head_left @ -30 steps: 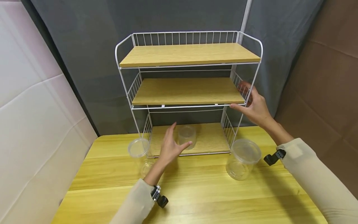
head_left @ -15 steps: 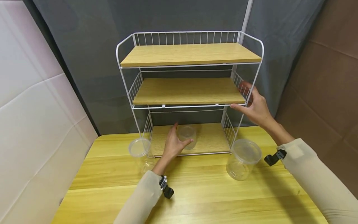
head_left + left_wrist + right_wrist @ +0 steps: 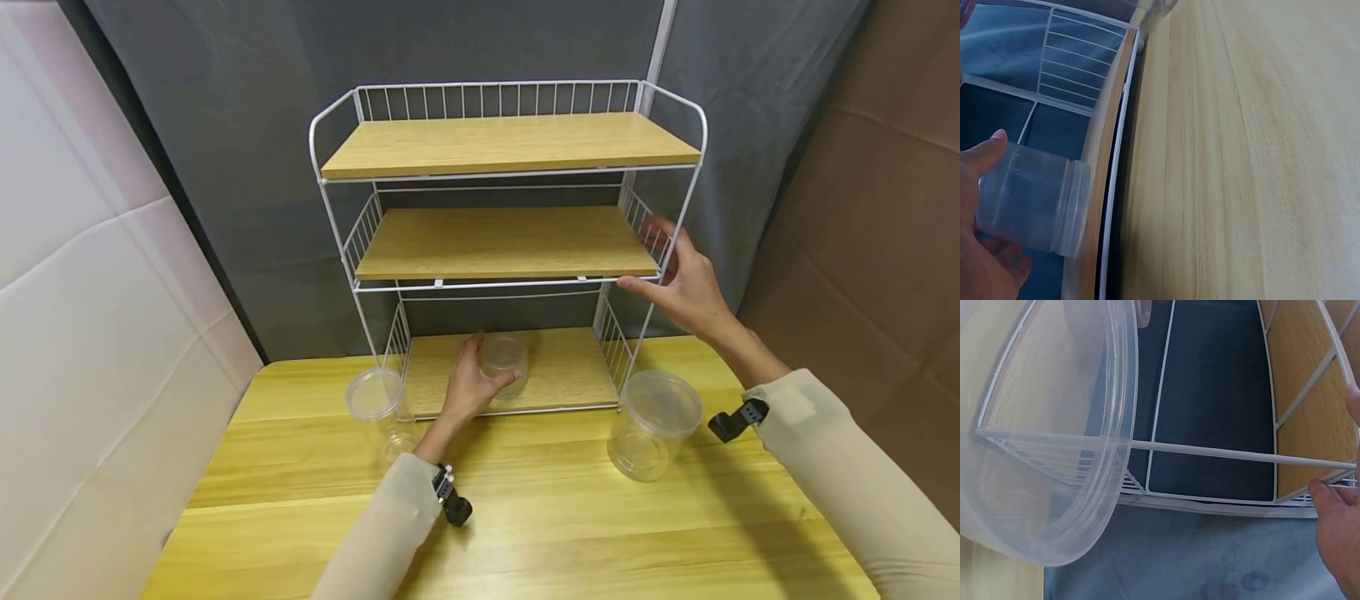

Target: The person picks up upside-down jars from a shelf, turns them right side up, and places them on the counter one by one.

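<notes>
My left hand (image 3: 471, 383) is at the bottom shelf (image 3: 566, 367) of a white wire rack, holding a small clear plastic jar (image 3: 504, 354) with the thumb on one side and the fingers on the other. In the left wrist view the jar's ridged end (image 3: 1072, 209) faces the shelf board. My right hand (image 3: 692, 287) grips the rack's right side at the middle shelf (image 3: 510, 242). Its thumb lies at the front edge, and the other fingers reach behind the side wires. The right wrist view shows only part of that hand (image 3: 1338, 544).
A large lidded clear jar (image 3: 652, 425) stands on the wooden table (image 3: 570, 517), in front of the rack's right side. Another clear jar (image 3: 377, 400) stands at its front left, partly behind my left forearm. Above is the rack's top shelf (image 3: 510, 143); a grey curtain (image 3: 480, 42) hangs behind.
My left hand has moved forward and slightly right, and its thumb and fingers have come around the small jar. The right hand keeps its place on the rack.
</notes>
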A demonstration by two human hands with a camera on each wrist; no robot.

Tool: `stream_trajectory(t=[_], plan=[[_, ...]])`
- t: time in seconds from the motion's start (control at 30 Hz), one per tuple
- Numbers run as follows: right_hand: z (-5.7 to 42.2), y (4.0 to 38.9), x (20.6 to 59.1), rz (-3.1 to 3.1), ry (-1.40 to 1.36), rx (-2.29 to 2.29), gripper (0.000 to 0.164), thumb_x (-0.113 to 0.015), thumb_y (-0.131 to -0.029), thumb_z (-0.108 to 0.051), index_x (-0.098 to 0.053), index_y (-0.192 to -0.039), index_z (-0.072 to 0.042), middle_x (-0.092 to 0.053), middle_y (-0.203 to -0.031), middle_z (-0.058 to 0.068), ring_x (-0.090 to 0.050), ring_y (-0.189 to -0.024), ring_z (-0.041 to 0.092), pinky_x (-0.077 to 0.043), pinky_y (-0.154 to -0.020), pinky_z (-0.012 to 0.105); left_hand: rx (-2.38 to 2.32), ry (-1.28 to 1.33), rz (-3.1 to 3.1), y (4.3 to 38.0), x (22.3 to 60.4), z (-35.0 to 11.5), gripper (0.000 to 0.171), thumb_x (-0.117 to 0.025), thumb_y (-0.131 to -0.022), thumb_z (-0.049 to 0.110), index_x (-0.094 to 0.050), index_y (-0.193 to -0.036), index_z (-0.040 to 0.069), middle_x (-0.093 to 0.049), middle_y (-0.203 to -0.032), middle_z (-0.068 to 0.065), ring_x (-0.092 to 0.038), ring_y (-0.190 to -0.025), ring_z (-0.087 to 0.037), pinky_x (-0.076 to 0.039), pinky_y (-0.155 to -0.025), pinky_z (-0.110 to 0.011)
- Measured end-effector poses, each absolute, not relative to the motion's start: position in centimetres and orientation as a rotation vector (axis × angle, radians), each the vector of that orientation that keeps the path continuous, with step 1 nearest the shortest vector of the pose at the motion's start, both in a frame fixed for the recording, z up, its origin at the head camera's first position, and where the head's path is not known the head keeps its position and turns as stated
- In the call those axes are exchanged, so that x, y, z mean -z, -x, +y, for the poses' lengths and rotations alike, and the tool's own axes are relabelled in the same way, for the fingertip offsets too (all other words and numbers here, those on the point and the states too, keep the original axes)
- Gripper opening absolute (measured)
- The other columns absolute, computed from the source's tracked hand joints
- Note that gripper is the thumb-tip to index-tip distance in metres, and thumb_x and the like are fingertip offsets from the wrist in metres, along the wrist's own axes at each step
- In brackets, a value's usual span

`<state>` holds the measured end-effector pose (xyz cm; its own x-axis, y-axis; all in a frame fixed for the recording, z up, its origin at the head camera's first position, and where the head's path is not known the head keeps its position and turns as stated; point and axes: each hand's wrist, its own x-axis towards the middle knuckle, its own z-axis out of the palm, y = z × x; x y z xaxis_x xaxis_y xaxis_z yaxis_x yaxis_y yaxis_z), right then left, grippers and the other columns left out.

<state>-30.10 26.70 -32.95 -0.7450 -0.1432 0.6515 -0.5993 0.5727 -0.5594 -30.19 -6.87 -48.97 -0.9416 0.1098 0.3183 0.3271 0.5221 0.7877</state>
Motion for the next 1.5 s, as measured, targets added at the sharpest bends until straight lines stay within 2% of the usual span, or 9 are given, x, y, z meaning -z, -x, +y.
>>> stream_trajectory(t=[0.33, 0.5, 0.67, 1.0, 1.13, 1.2, 1.3, 1.4, 1.5], plan=[[26.4, 30.0, 32.8, -2.262, -0.574, -1.095, 0.091, -0.091, -0.082, -0.006, -0.043, -0.159, -0.011, -0.065, -0.137, 0.018, -0.051, -0.082, 0.010, -0.041, -0.062, 0.016, 1.397, 0.404, -2.477, 30.5, 49.3, -6.5, 0.091, -0.094, -0.079, 0.022, -0.047, -0.151, -0.006, -0.057, -0.147, -0.027, -0.058, -0.132, -0.044, -0.048, -0.112, -0.056], [26.4, 30.0, 32.9, -2.252, -0.568, -1.112, 0.093, -0.091, -0.080, -0.003, -0.043, -0.159, -0.010, -0.065, -0.139, 0.019, -0.052, -0.085, 0.008, -0.040, -0.061, 0.016, 1.426, 0.411, -2.442, 30.6, 49.3, -6.5, 0.087, -0.094, -0.079, 0.021, -0.050, -0.149, -0.008, -0.060, -0.143, -0.026, -0.060, -0.128, -0.043, -0.050, -0.109, -0.056], [26.5, 30.1, 33.0, -2.238, -0.574, -1.123, 0.095, -0.091, -0.079, 0.000, -0.041, -0.160, -0.009, -0.063, -0.141, 0.021, -0.053, -0.090, 0.007, -0.039, -0.061, 0.018, 1.414, 0.394, -2.430, 30.7, 49.3, -6.5, 0.085, -0.095, -0.078, 0.022, -0.054, -0.147, -0.005, -0.062, -0.141, -0.024, -0.060, -0.128, -0.041, -0.050, -0.109, -0.055], [26.4, 29.9, 33.0, -2.264, -0.548, -1.146, 0.093, -0.089, -0.084, -0.007, -0.039, -0.161, -0.011, -0.061, -0.146, 0.019, -0.056, -0.100, 0.002, -0.041, -0.065, 0.016, 1.405, 0.373, -2.430, 30.3, 49.1, -6.4, 0.085, -0.095, -0.079, 0.027, -0.055, -0.147, -0.003, -0.063, -0.140, -0.023, -0.061, -0.128, -0.040, -0.052, -0.106, -0.056], [26.4, 29.5, 32.9, -2.301, -0.506, -1.180, 0.097, -0.088, -0.086, -0.010, -0.033, -0.165, -0.014, -0.058, -0.150, 0.019, -0.059, -0.109, 0.013, -0.044, -0.070, 0.015, 1.452, 0.352, -2.412, 29.9, 48.8, -6.5, 0.085, -0.095, -0.078, 0.026, -0.055, -0.147, -0.003, -0.063, -0.140, -0.023, -0.061, -0.126, -0.040, -0.052, -0.105, -0.055], [26.5, 29.2, 32.8, -2.320, -0.478, -1.213, 0.100, -0.088, -0.087, -0.011, -0.029, -0.167, -0.017, -0.055, -0.155, 0.018, -0.059, -0.126, 0.021, -0.045, -0.077, 0.012, 1.482, 0.340, -2.406, 29.6, 48.6, -6.4, 0.086, -0.095, -0.078, 0.025, -0.054, -0.148, -0.003, -0.062, -0.141, -0.023, -0.061, -0.126, -0.040, -0.053, -0.105, -0.054], [26.7, 28.6, 32.8, -2.342, -0.448, -1.240, 0.102, -0.087, -0.089, -0.013, -0.024, -0.169, -0.021, -0.051, -0.159, 0.018, -0.056, -0.139, 0.033, -0.048, -0.090, 0.010, 1.533, 0.330, -2.393, 29.3, 48.2, -6.4, 0.086, -0.095, -0.079, 0.025, -0.052, -0.149, -0.003, -0.062, -0.141, -0.023, -0.061, -0.126, -0.038, -0.054, -0.104, -0.053], [26.7, 27.8, 32.7, -2.356, -0.450, -1.234, 0.103, -0.085, -0.090, -0.011, -0.022, -0.170, -0.022, -0.049, -0.161, 0.018, -0.051, -0.144, 0.036, -0.052, -0.107, 0.023, 1.620, 0.317, -2.365, 28.9, 47.8, -6.4, 0.087, -0.094, -0.080, 0.021, -0.050, -0.151, -0.004, -0.060, -0.144, -0.024, -0.061, -0.129, -0.038, -0.055, -0.105, -0.051], [26.6, 27.0, 32.8, -2.364, -0.481, -1.226, 0.101, -0.083, -0.092, -0.008, -0.020, -0.171, -0.020, -0.047, -0.162, 0.019, -0.049, -0.146, 0.037, -0.050, -0.111, 0.044, 1.713, 0.285, -2.339, 28.4, 47.3, -6.5, 0.089, -0.094, -0.081, 0.020, -0.048, -0.153, -0.004, -0.059, -0.146, -0.024, -0.060, -0.132, -0.037, -0.054, -0.109, -0.049]])
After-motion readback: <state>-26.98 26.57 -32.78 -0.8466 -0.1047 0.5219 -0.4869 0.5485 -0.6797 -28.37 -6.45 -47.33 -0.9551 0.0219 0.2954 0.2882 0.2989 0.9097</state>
